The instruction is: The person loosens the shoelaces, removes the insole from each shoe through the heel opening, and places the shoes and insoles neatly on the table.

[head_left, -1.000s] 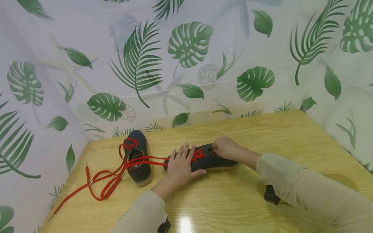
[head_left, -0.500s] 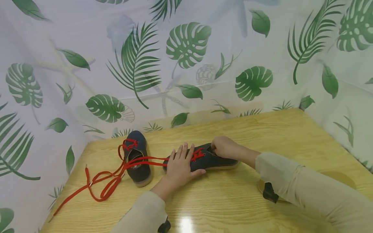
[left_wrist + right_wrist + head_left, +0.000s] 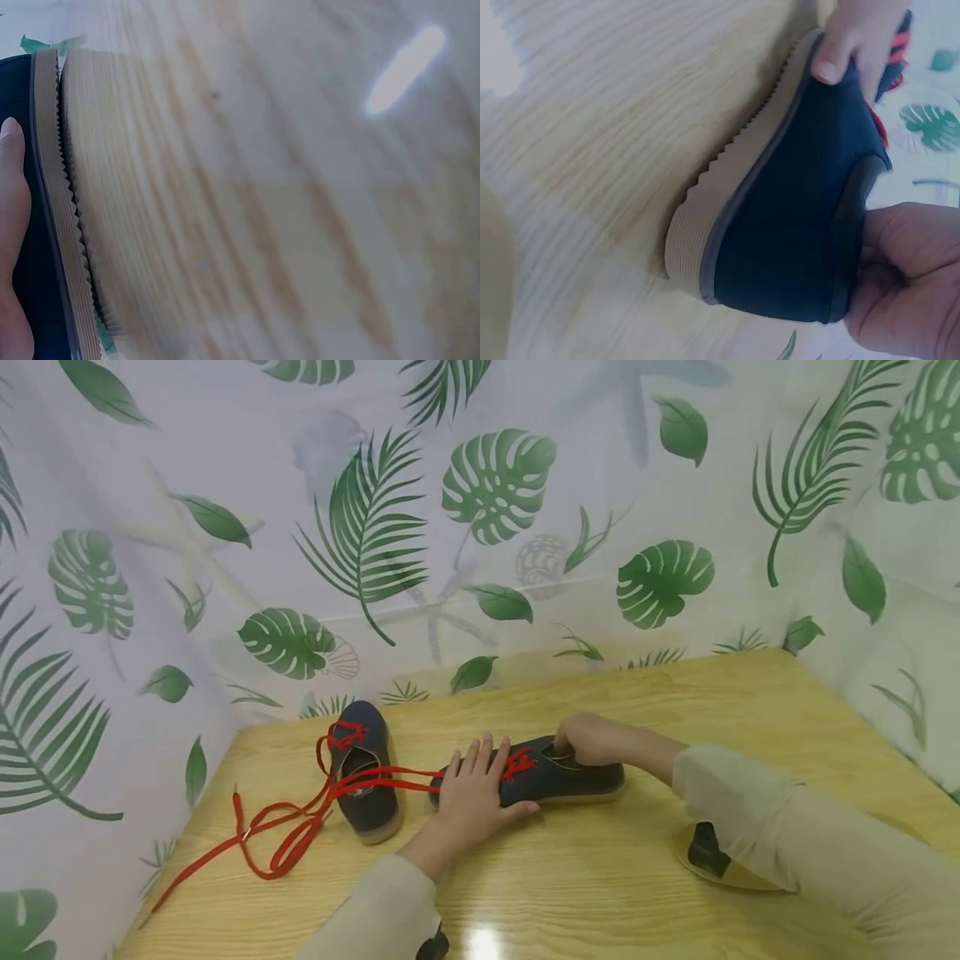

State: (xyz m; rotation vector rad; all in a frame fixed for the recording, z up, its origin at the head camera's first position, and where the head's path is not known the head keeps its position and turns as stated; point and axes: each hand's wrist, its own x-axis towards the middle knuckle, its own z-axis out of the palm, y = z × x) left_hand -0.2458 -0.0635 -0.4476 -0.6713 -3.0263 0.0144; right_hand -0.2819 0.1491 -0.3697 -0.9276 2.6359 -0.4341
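Note:
A dark navy shoe (image 3: 558, 783) with red laces (image 3: 517, 764) lies on the table, its toe to the left. My left hand (image 3: 472, 789) rests flat over its toe, fingers straight and thumb out along the side. At the ankle opening is my right hand (image 3: 588, 739), fingers curled and dipping inside; the right wrist view shows that hand (image 3: 911, 285) at the collar, its fingertips hidden by the shoe (image 3: 787, 232). The matching shoe (image 3: 367, 810) stands to the left, toe toward the back. Long red laces (image 3: 390, 777) run from under my left hand across it.
The lace ends (image 3: 285, 856) lie looped on the wooden table (image 3: 585, 877) at the left. A round tan disc (image 3: 731, 872) lies partly under the right sleeve (image 3: 787, 843). Leaf-print cloth (image 3: 495, 552) rises behind the table and along its sides.
The head view has shifted slightly, moving everything a little right and down. Both hands keep their places on the shoe; a pale edge shows more at the opening beside my right fingers.

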